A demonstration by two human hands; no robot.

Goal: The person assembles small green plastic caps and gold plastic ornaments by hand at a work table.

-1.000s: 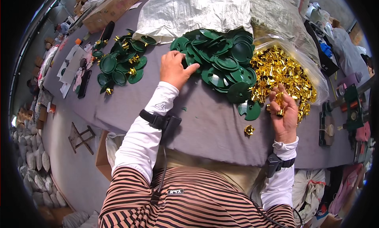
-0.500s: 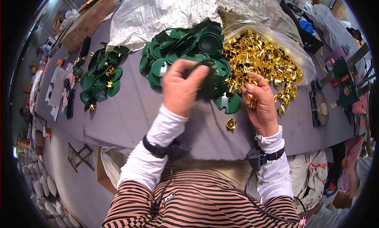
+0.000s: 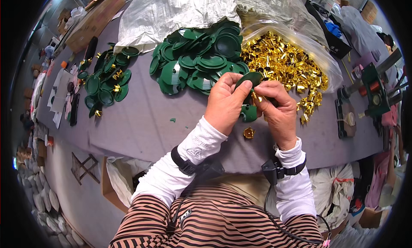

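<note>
My left hand (image 3: pixel 226 103) is closed on a round green plastic disc (image 3: pixel 248 80), tilted up on its edge. Against that disc, my right hand (image 3: pixel 278 108) pinches a small shiny gold clip (image 3: pixel 256 96), mostly covered by the fingers. Just beyond my left hand lies a heap of green discs (image 3: pixel 201 54). A pile of gold clips (image 3: pixel 285 61) spills from a clear plastic bag beyond my right hand. One loose gold clip (image 3: pixel 249 133) sits on the cloth below my hands. Part of another green disc (image 3: pixel 248 113) shows beneath them.
At the left stands a cluster of green discs with gold clips attached (image 3: pixel 107 82). A green hand press (image 3: pixel 374 91) is at the right. Silvery sacks (image 3: pixel 180 16) lie behind the heap, and grey cloth (image 3: pixel 141 132) covers the table. Small green scraps (image 3: pixel 172 119) lie on it.
My left hand has moved right with the green disc, away from the heap. My two hands have come together, the gold clip now meeting the disc.
</note>
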